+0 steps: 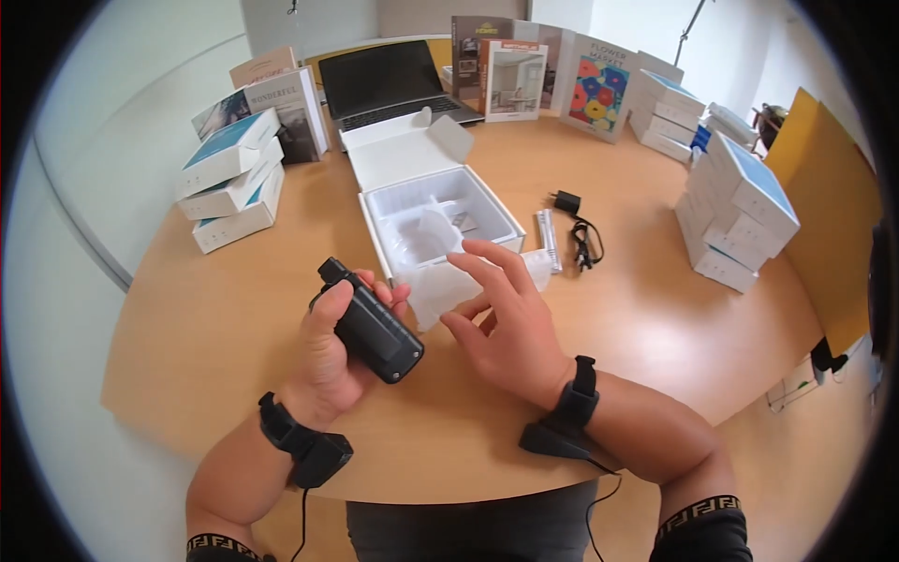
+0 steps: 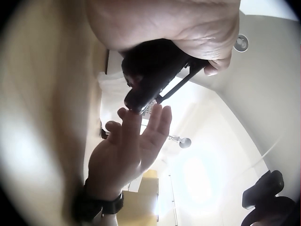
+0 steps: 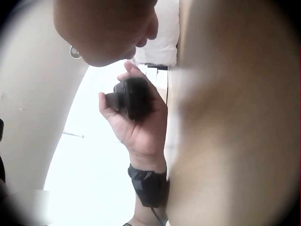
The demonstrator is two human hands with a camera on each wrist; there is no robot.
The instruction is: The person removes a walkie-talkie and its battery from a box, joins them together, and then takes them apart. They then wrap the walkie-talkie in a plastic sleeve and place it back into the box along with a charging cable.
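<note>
My left hand grips a black handheld device, thumb along its upper side and fingers wrapped round the far side. A narrower knob-like part juts from its far end, and small screws show at its near end. In the left wrist view a thin straight arm stands off the dark body. My right hand hovers to the right of the device, fingers spread and slightly bent, holding nothing. Beyond both hands stands an opened white box with a white moulded tray inside. A translucent plastic bag lies against its near edge.
Right of the box lie a black charger with coiled cable and a slim white packet. Stacks of white boxes stand at left and right. At the back are a laptop and upright books.
</note>
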